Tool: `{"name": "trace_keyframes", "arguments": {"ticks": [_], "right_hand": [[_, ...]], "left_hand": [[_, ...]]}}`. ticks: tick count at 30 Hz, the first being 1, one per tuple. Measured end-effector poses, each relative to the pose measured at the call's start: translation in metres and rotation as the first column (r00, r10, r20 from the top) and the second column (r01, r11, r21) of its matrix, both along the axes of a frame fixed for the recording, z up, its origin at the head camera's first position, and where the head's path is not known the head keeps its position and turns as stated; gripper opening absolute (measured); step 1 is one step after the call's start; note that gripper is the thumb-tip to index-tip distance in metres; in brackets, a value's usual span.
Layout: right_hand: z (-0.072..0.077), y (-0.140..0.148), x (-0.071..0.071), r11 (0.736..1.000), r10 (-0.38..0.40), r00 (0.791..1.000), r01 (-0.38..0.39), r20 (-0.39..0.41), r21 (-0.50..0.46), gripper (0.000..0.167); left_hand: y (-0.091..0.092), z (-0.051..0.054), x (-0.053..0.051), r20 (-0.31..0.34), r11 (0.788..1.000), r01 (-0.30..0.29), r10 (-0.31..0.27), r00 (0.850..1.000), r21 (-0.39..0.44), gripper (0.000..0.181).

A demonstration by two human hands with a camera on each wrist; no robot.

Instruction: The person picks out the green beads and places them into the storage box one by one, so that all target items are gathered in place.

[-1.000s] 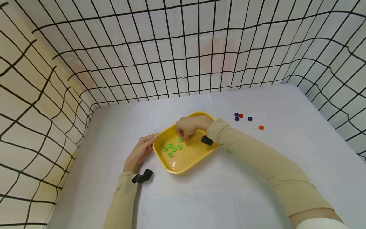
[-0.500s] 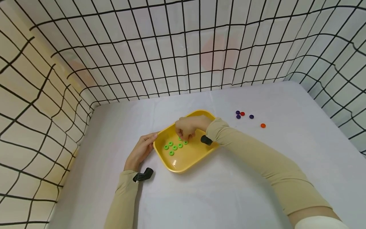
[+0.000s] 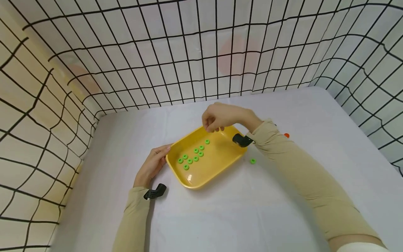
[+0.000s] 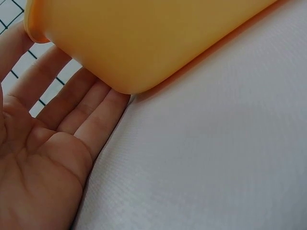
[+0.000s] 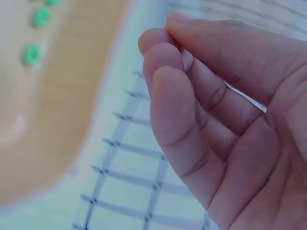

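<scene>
A yellow tray (image 3: 217, 159) lies on the white table, several small green rings (image 3: 196, 159) spread over its left and middle floor. At its left end my left hand (image 3: 153, 164) rests against the side, fingers nearly straight and thumb by the rim; the left wrist view shows the fingers behind the tray's corner. Over the far rim hovers my right hand (image 3: 220, 116), fingers curled and thumb tip meeting the index finger. Nothing shows between those fingertips in the right wrist view. Another green ring (image 3: 253, 161) lies outside the tray, just right of it.
An orange-red piece (image 3: 287, 135) lies farther right, partly behind the right sleeve (image 3: 302, 178). A black wire grid (image 3: 217, 56) closes off the back and both sides of the table.
My right hand has lifted out of the tray and moved back and right, uncovering more green rings. The sleeve now hides the purple and red pieces. My left hand stays at the tray.
</scene>
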State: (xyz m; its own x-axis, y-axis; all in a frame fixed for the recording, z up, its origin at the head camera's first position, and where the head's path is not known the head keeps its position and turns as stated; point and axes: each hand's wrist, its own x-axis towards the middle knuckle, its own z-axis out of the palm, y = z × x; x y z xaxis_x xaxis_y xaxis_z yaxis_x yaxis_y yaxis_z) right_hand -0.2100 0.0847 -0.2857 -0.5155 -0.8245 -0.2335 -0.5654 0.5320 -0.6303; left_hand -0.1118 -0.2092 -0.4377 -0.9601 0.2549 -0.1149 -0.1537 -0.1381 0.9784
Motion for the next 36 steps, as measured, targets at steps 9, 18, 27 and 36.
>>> {"name": "trace_keyframes", "arguments": {"ticks": [9, 18, 27, 36], "right_hand": [[-0.033, 0.112, 0.042, 0.865, -0.366, 0.922, 0.386, 0.123, -0.32, 0.014], [-0.097, 0.147, 0.065, 0.72, -0.473, 0.828, 0.56, 0.3, -0.41, 0.017], [-0.123, 0.158, 0.061, 0.757, -0.523, 0.771, 0.616, 0.362, -0.219, 0.023], [-0.132, 0.157, 0.06, 0.812, -0.473, 0.812, 0.553, 0.342, -0.188, 0.026]], "left_hand": [[-0.003, 0.005, 0.001, 0.008, 1.0, 0.014, -0.014, 1.0, -0.015, 0.028], [-0.003, 0.007, 0.001, 0.018, 0.999, -0.006, 0.006, 1.0, -0.037, 0.027], [0.001, 0.003, 0.0, 0.024, 0.999, -0.012, 0.013, 1.0, -0.033, 0.026], [-0.001, 0.002, 0.001, 0.009, 0.999, -0.001, 0.002, 1.0, -0.044, 0.03]]}}
